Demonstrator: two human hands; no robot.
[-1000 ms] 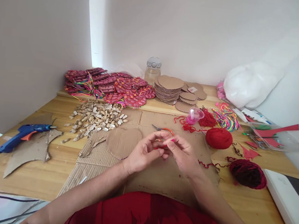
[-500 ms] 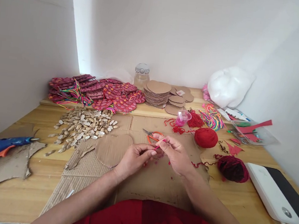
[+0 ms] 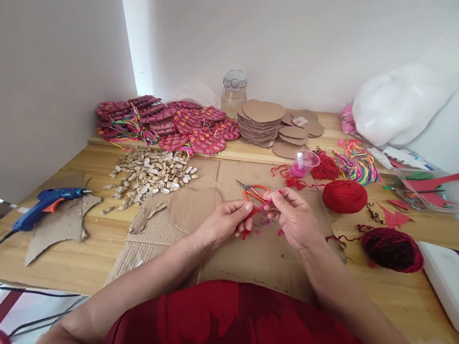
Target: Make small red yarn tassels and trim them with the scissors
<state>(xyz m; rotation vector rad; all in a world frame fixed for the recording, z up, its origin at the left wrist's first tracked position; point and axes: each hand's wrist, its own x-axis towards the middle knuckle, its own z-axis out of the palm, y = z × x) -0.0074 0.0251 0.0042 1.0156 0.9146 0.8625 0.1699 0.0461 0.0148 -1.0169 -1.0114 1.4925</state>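
Over the cardboard sheet (image 3: 260,264), my two hands are close together, fingers pinched. My left hand (image 3: 223,224) grips a small red piece (image 3: 254,212) that looks like yarn or a soft strip, with red bits hanging below the fingers. My right hand (image 3: 293,215) pinches a thin pink piece (image 3: 268,203) lying between the hands; its exact kind is too small to tell. Just behind them lie orange-handled scissors (image 3: 258,191). To the left rests a rounded cardboard cutout (image 3: 192,207). Small pink and red specks dot the sheet under the hands.
Peanut shells (image 3: 158,172) lie left, near a blue glue gun (image 3: 50,201). Behind are decorated pieces (image 3: 193,126) and stacked cardboard cutouts (image 3: 260,120). To the right are a cup of pink liquid (image 3: 305,164), red yarn (image 3: 345,196), dark red yarn (image 3: 392,249) and a white device (image 3: 448,285).
The view has shifted, showing more on the left and the floor. My hands have drawn slightly apart, and more of the red piece shows at the left fingers.
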